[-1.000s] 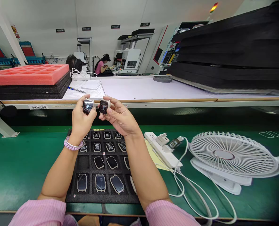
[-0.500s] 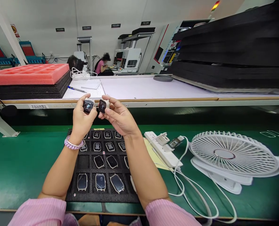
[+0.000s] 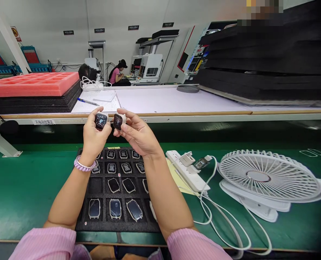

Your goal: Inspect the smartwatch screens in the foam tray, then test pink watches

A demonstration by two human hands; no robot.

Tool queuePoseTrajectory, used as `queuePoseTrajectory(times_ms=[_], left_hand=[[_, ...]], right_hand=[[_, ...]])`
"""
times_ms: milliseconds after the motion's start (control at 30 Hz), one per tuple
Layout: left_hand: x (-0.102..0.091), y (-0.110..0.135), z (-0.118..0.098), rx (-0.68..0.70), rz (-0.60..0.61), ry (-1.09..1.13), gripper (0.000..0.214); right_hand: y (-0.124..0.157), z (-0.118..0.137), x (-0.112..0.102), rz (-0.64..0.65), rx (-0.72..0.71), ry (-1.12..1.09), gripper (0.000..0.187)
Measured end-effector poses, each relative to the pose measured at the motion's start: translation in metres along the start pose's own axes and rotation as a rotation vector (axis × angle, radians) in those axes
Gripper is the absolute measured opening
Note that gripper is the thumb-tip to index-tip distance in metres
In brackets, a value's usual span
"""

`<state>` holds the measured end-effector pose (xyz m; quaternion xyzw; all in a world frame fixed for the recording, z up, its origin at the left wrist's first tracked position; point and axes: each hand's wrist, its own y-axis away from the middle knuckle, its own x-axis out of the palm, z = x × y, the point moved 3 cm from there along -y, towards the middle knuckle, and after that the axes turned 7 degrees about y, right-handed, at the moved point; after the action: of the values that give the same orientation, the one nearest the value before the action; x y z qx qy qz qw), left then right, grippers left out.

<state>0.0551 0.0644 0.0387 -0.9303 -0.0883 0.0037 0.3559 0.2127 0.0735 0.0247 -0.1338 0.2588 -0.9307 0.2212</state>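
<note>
My left hand (image 3: 94, 139) is raised above the tray and closed round a small square watch body (image 3: 101, 121), its dark face turned toward me. My right hand (image 3: 138, 135) pinches a second watch body (image 3: 118, 121) right beside the first, the two nearly touching. Below both hands lies a black foam tray (image 3: 99, 225) on the green belt, its pockets filled with several more watch bodies (image 3: 115, 208). One pocket at mid left is bare. My forearms hide part of the tray's left and right columns.
A white power strip (image 3: 187, 176) with plugged adapters and looping white cables lies right of the tray. A white desk fan (image 3: 266, 178) lies further right. Behind, a shelf carries a pink foam tray (image 3: 33, 83), papers with a pen, and black foam stacks (image 3: 260, 65). A person sits far back.
Both hands have stayed held up together; the two watch bodies tilted slightly between the fingers. The view has shifted a little.
</note>
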Motion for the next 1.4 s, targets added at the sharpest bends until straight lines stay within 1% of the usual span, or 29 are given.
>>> queuePoseTrajectory(times_ms=[167, 367, 600, 800, 933, 1233, 1400], left_hand=[[0.0008, 0.0005, 0.0011, -0.009, 0.007, 0.000, 0.044], [0.0005, 0.0007, 0.0019, -0.005, -0.013, 0.002, 0.043], [0.0006, 0.0003, 0.0042, -0.005, -0.028, -0.007, 0.044], [0.0007, 0.0001, 0.0056, 0.000, -0.034, -0.015, 0.044], [0.0000, 0.0004, 0.0044, 0.012, -0.033, -0.046, 0.042], [0.0009, 0.0004, 0.0015, 0.007, -0.027, -0.003, 0.042], [0.0005, 0.0005, 0.0018, 0.000, -0.021, -0.018, 0.041]], right_hand=[[-0.0004, -0.0001, 0.0000, 0.005, -0.022, -0.007, 0.048], [0.0000, -0.0003, -0.0015, -0.012, -0.018, 0.028, 0.054], [-0.0006, 0.0008, -0.0003, -0.005, -0.043, 0.001, 0.049], [-0.0003, 0.0013, -0.0018, -0.019, -0.032, 0.029, 0.053], [0.0001, -0.0001, -0.0023, -0.014, -0.041, 0.055, 0.052], [0.0000, 0.0002, -0.0019, -0.006, -0.048, 0.010, 0.050], [0.0002, -0.0001, -0.0021, -0.027, -0.025, 0.036, 0.053]])
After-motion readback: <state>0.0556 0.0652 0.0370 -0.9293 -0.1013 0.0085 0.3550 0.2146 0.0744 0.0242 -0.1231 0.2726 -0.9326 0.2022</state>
